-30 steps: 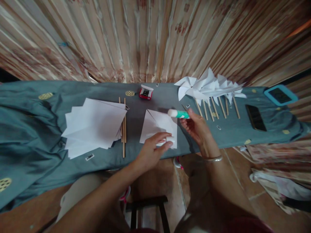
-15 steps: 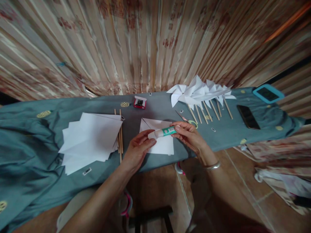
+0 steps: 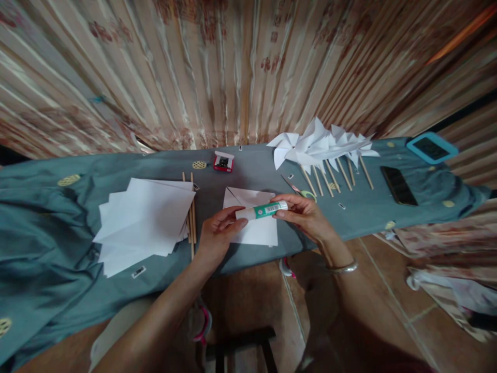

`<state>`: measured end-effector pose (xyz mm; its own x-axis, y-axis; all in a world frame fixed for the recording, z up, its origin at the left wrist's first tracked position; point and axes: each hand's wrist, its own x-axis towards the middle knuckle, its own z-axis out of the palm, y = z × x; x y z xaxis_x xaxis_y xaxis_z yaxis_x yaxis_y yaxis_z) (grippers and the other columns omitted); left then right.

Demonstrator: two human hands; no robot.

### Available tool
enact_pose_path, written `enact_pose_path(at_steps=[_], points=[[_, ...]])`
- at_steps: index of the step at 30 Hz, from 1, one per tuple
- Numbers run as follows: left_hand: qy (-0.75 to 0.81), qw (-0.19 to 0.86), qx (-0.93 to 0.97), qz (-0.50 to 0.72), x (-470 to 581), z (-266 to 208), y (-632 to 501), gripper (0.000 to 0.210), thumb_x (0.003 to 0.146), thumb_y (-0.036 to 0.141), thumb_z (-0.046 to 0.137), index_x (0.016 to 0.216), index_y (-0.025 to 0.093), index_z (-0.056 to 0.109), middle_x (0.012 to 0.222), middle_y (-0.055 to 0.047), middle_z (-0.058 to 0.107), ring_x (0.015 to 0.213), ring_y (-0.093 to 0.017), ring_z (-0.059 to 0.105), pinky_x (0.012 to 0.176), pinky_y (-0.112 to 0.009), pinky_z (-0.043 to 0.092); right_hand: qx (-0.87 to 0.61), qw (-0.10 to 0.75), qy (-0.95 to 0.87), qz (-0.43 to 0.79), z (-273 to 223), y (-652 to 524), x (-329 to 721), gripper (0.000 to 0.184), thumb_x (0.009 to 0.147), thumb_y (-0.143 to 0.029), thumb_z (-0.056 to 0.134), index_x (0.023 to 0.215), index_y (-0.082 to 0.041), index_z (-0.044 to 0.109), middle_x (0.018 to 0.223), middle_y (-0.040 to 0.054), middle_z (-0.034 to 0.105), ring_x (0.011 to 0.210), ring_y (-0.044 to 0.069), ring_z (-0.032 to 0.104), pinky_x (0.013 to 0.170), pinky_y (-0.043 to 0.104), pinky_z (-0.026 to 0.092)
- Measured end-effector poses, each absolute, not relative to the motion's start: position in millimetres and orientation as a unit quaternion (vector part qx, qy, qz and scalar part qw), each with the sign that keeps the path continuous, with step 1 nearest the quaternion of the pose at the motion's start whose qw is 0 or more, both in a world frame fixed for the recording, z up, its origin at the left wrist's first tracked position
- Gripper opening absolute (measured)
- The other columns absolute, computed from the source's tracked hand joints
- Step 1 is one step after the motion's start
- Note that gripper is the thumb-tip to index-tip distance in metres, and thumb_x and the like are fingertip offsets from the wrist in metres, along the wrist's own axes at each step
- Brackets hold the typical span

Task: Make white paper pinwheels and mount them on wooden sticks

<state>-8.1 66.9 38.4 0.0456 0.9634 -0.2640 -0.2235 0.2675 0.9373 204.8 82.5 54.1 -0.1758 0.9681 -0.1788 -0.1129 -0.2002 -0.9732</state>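
A white glue stick with a green label [image 3: 266,210] is held level between both hands, above a square sheet of white paper [image 3: 258,233]. My left hand [image 3: 219,233] pinches its white cap end between thumb and fingers. The other end, on the right, is gripped by the fingertips of my right hand [image 3: 305,215]. Cap and tube lie in one line. A dark diagonal line or cut shows at the paper's upper left corner, and the hands and glue stick hide part of the sheet.
Left lies a stack of white paper [image 3: 145,223] beside wooden sticks [image 3: 193,217]. Behind are a small red box [image 3: 223,162], scissors [image 3: 306,194] and several paper pinwheels [image 3: 310,145]. A phone [image 3: 398,185] and blue-framed device [image 3: 432,147] lie right.
The cap and tube of the glue stick have come closer together and now line up. Its green label has shifted left, showing more of the white right end.
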Motion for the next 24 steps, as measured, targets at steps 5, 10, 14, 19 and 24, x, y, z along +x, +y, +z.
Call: enact_pose_path(at_steps=[5, 10, 14, 19, 24], points=[[0.490, 0.613, 0.393, 0.480, -11, 33, 70, 0.036, 0.060, 0.033, 0.080, 0.092, 0.018, 0.073, 0.082, -0.001, 0.073, 0.077, -0.016, 0.066, 0.076, -0.029, 0.051, -0.466, 0.433, -0.439, 0.634, 47, 83, 199, 0.032, 0.060, -0.029, 0.086, 0.088, -0.022, 0.075, 0.077, -0.0017, 0.074, 0.067, 0.010, 0.067, 0.069, 0.024, 0.057], [0.501, 0.562, 0.467, 0.464, -17, 32, 71, 0.031, 0.063, 0.031, 0.077, 0.092, 0.019, 0.075, 0.087, -0.002, 0.072, 0.077, -0.016, 0.065, 0.076, -0.029, 0.052, -0.464, 0.432, -0.402, 0.661, 41, 83, 193, 0.030, 0.059, -0.030, 0.087, 0.085, -0.020, 0.075, 0.079, 0.0000, 0.075, 0.062, 0.010, 0.068, 0.065, 0.024, 0.059], [0.507, 0.511, 0.531, 0.448, -25, 34, 70, 0.028, 0.068, 0.031, 0.074, 0.094, 0.020, 0.075, 0.091, -0.003, 0.072, 0.078, -0.016, 0.065, 0.076, -0.029, 0.053, -0.461, 0.432, -0.390, 0.670, 37, 82, 188, 0.031, 0.058, -0.032, 0.087, 0.085, -0.019, 0.076, 0.077, -0.0001, 0.075, 0.060, 0.010, 0.068, 0.062, 0.021, 0.060], [0.501, 0.488, 0.565, 0.438, -32, 34, 70, 0.026, 0.068, 0.031, 0.074, 0.092, 0.020, 0.075, 0.096, -0.005, 0.073, 0.080, -0.018, 0.067, 0.077, -0.031, 0.055, -0.446, 0.424, -0.390, 0.685, 34, 84, 179, 0.031, 0.059, -0.035, 0.086, 0.084, -0.020, 0.075, 0.074, -0.0012, 0.074, 0.060, 0.009, 0.068, 0.063, 0.021, 0.059], [0.538, 0.470, 0.505, 0.484, -45, 29, 85, 0.036, 0.064, 0.037, 0.076, 0.094, 0.017, 0.074, 0.084, -0.005, 0.075, 0.075, -0.020, 0.068, 0.074, -0.033, 0.055, -0.451, 0.443, -0.448, 0.632, 31, 91, 181, 0.045, 0.067, -0.039, 0.081, 0.107, -0.023, 0.069, 0.085, 0.0019, 0.075, 0.073, 0.013, 0.070, 0.070, 0.027, 0.057]])
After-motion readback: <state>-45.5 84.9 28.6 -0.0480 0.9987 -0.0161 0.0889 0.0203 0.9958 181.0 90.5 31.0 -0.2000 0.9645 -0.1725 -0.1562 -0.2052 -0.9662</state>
